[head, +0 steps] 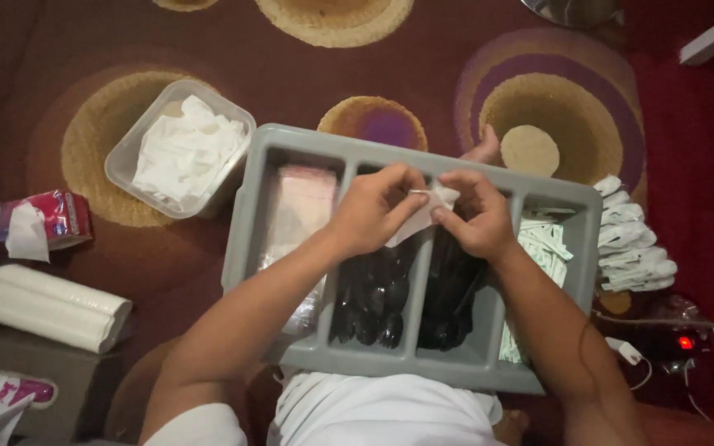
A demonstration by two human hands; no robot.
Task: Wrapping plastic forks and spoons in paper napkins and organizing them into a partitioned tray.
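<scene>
Napkin (423,216), white, sits at frame centre, pinched between both hands over the grey divided tray (251,215). Left hand (373,211) grip closed on its upper edge w/ thumb + forefinger; right hand (477,216) grip also closed on it, fingers curled round what looks like a thin utensil tip, prob. to keep the fold tight. Tray rests on the person's lap, so black plastic spoons (373,301) and sachets (543,248) lie just below the hands. Tub of folded napkins (179,149) upper left on carpet; finished wrapped bundles (630,235) stacked at right, beside tray.
</scene>
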